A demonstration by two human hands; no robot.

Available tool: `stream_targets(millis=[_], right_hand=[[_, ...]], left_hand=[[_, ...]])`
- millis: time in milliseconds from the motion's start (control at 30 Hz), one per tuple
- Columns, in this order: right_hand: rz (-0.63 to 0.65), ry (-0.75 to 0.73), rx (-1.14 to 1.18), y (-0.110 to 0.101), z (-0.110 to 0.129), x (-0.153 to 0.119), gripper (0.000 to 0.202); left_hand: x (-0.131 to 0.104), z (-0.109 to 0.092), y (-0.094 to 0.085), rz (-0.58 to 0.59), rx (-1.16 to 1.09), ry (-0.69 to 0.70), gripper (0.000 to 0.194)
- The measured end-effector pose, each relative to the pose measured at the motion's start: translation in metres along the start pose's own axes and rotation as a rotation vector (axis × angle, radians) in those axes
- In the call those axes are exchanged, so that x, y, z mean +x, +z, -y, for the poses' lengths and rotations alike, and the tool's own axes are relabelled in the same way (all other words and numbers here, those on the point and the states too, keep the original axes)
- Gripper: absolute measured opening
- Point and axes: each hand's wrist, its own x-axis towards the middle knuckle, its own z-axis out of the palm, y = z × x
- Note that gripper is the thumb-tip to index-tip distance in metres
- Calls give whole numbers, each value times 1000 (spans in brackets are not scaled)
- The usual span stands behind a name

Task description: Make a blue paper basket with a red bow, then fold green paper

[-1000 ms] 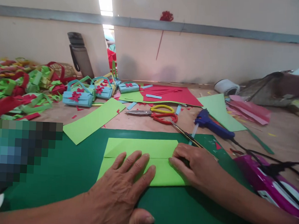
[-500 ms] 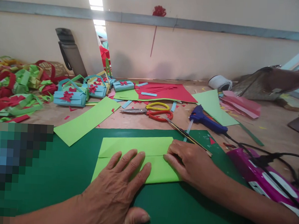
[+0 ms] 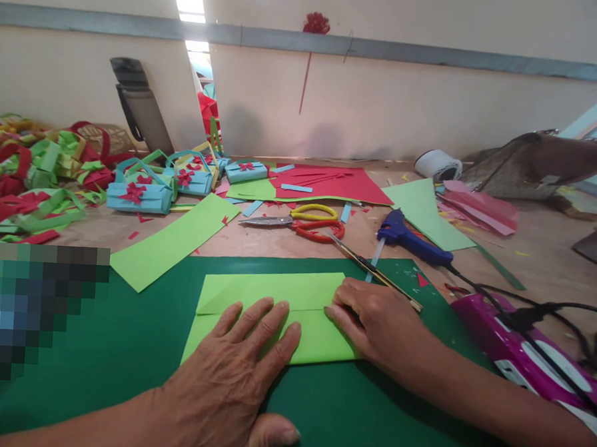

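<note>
In the head view, the folded green sheet (image 3: pixel 275 286) is held flat on the green mat (image 3: pixel 122 348) under the spread left hand (image 3: pixel 235 367). The right hand (image 3: pixel 378 314) is curled at the sheet's right end; whether paper is pinched cannot be told. A long flap is already folded over; no handle or bow is seen attached. Scissors (image 3: pixel 322 239) are laid beyond both hands, the glue gun (image 3: pixel 417 245) beyond the right hand.

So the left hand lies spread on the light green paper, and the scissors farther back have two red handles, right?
Not quite: in the head view, the scissors have one red handle and one yellow handle. The left hand does lie spread on the light green paper.
</note>
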Motion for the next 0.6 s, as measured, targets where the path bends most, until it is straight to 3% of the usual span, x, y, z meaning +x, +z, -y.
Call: stream_targets(millis=[300, 600], right_hand=[[-3, -1, -15, 0, 1, 2, 26], [21, 33, -26, -1, 2, 2, 26]], left_hand=[[-2, 0, 0, -25, 22, -9, 71], [3, -3, -5, 67, 12, -40, 74]])
